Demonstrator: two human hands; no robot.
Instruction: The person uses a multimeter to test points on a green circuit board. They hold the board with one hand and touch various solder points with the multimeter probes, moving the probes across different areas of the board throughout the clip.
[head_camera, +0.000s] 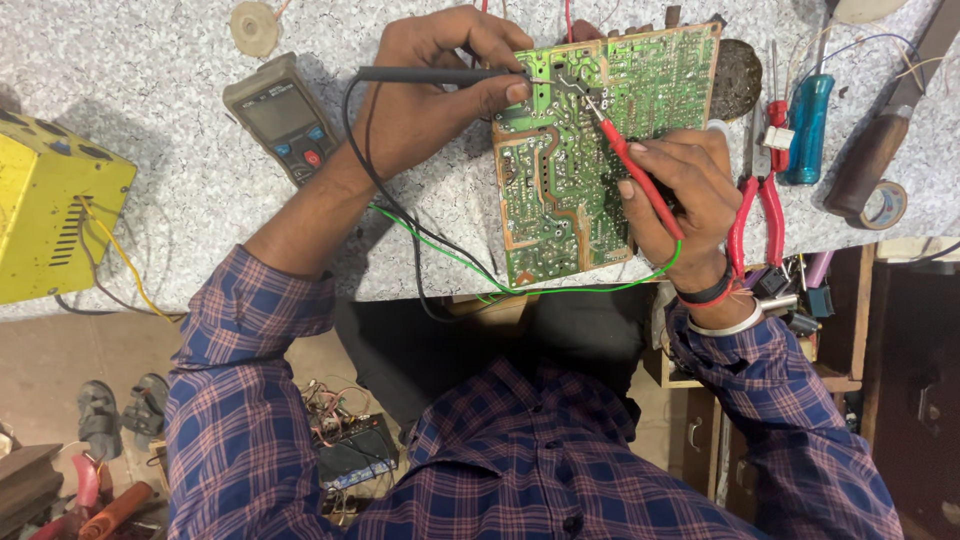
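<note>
Two probes meet on a green circuit board (560, 170) lying at the bench's near edge.

The left hand (430, 95) pinches the black probe (440, 74) between thumb and fingers at ten o'clock of the board; the right hand (680, 190) pinches the red probe (635, 165) at three o'clock. A multimeter (280, 118) rests at nine o'clock.

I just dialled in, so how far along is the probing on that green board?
Set up: circuit board lies solder side up, multimeter beside it. In hand: left hand holds the black probe, right hand the red probe, both tips on the board. How much remains can't be told.
</note>
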